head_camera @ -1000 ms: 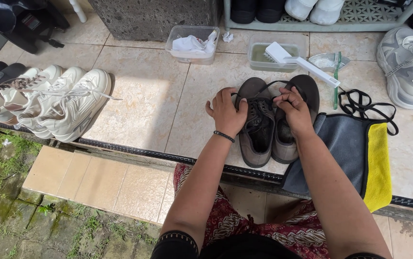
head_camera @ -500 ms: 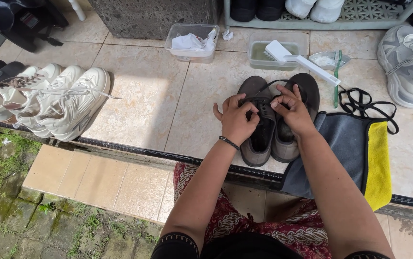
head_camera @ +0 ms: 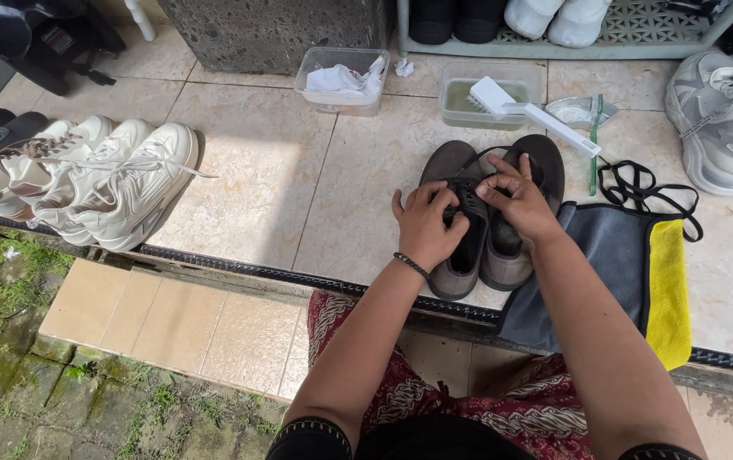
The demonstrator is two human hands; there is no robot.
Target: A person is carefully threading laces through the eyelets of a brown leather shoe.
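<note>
Two dark grey-brown shoes stand side by side on the tiled floor, toes pointing away from me. My left hand (head_camera: 426,226) rests on the left shoe (head_camera: 456,264), fingers curled at its black lace. My right hand (head_camera: 515,200) lies over the right shoe (head_camera: 545,162) and pinches the same black lace between thumb and fingers, close to my left hand. A loop of the lace arcs over the shoes' toes. A dark bracelet sits on my left wrist.
A grey and yellow cloth (head_camera: 639,273) lies right of the shoes with a black lace (head_camera: 639,187) on it. Behind are a white brush (head_camera: 537,115) over a tub of water (head_camera: 460,98), a tub with a rag (head_camera: 341,81), white sneakers (head_camera: 103,183) at the left, grey sneakers (head_camera: 724,119) at the right.
Both hands have drawn closer together over the left shoe's lacing. My left hand shifted right and toward me, and the fingers of both now pinch the lace.
</note>
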